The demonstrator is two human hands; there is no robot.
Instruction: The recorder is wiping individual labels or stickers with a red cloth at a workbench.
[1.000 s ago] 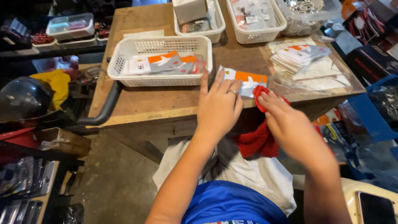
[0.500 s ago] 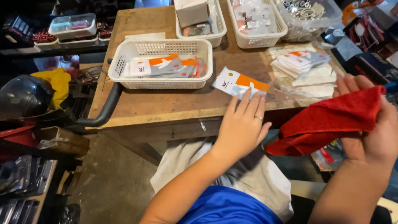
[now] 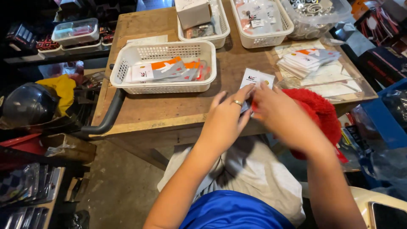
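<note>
Red cloth (image 3: 319, 111) under right hand (image 3: 283, 116). Both hands together, left hand (image 3: 227, 116) pinching white packet (image 3: 257, 79). White basket (image 3: 165, 87) at ten o'clock.

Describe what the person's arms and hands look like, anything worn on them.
Both forearms are bare, with no sleeves, gloves or watch in view. The left hand wears a plain metal ring on one finger. The right hand is blurred and shows no jewellery that I can make out.
</note>
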